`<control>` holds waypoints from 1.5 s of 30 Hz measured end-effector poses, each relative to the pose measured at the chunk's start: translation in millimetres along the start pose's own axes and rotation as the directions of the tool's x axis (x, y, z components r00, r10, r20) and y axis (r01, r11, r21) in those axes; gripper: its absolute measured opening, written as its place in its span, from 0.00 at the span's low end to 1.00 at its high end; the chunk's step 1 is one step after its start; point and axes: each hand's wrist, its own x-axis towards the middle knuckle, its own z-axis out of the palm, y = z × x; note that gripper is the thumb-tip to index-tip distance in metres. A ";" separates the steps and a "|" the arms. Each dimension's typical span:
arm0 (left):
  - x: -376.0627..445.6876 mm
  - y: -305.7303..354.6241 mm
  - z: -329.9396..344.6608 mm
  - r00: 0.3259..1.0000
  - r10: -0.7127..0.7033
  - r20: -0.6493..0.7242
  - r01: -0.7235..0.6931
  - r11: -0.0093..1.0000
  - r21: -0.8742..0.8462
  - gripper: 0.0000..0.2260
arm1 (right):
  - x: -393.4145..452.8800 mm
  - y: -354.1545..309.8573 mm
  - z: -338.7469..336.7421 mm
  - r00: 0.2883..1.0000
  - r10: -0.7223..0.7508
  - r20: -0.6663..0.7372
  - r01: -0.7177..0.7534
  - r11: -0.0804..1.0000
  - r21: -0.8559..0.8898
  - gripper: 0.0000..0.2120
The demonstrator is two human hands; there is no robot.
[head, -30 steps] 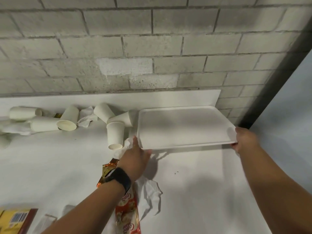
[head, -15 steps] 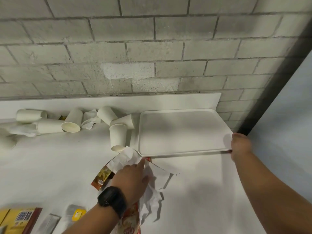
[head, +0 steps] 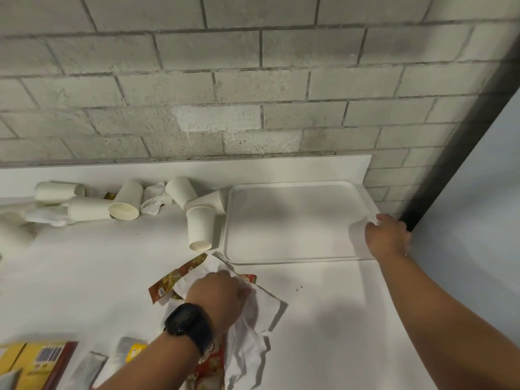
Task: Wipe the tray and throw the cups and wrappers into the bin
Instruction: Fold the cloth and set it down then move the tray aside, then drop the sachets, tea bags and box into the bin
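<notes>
The white tray (head: 295, 220) lies flat on the white counter (head: 323, 319), at the back right against the backsplash. My right hand (head: 389, 237) holds the tray's right rim near the front corner. Lower down, my left hand (head: 219, 296), with a black watch on the wrist, is closed on a crumpled white napkin (head: 267, 305). This napkin lies over a brown wrapper (head: 174, 280) and a red wrapper (head: 209, 370). Several white paper cups lie on their sides left of the tray, among them one cup (head: 199, 226) beside the tray's left edge and another cup (head: 128, 201) further left.
More crumpled tissue (head: 154, 201) sits among the cups. A yellow box (head: 33, 358) and small sachets (head: 135, 349) lie at the bottom left. A few crumbs (head: 299, 288) dot the counter. A brick wall (head: 253, 94) stands behind, and a dark gap and pale wall close the right side.
The tray has come down flat onto the counter. My left hand let go of its left corner and dropped onto the napkin and wrappers. My right hand has stayed at the right rim.
</notes>
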 end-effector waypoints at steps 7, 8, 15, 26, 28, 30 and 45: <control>-11.0 -8.8 -1.5 0.992 -0.038 -0.119 0.027 0.995 -0.094 0.15 | -52.8 -12.8 30.9 0.888 -0.450 0.096 0.456 0.889 -0.051 0.14; -13.6 -10.5 -2.0 0.989 -0.052 -0.137 0.037 0.994 -0.107 0.16 | -61.2 -14.8 35.6 0.863 -0.491 0.117 0.498 0.866 -0.042 0.12; -44.1 -28.7 -2.5 0.963 -0.146 -0.227 0.108 0.979 -0.172 0.15 | -122.0 -29.2 44.7 0.732 -0.604 0.315 0.617 0.784 0.068 0.11; -109.5 -68.2 6.0 0.915 -0.311 -0.257 0.242 0.933 -0.268 0.16 | -173.3 -38.5 21.4 0.584 -0.654 0.481 0.657 0.729 0.192 0.09; -120.8 -75.9 7.7 0.912 -0.334 -0.240 0.261 0.921 -0.289 0.17 | -188.6 -37.6 17.3 0.557 -0.659 0.505 0.666 0.718 0.202 0.10; -130.8 -83.4 8.6 0.909 -0.344 -0.234 0.270 0.916 -0.297 0.19 | -204.7 -36.0 11.0 0.543 -0.646 0.536 0.660 0.723 0.203 0.10; -195.3 -121.3 22.6 1.000 -0.003 -0.024 -0.003 0.968 -0.252 0.22 | -349.0 8.1 35.7 0.720 -0.474 0.508 0.621 0.766 -0.167 0.38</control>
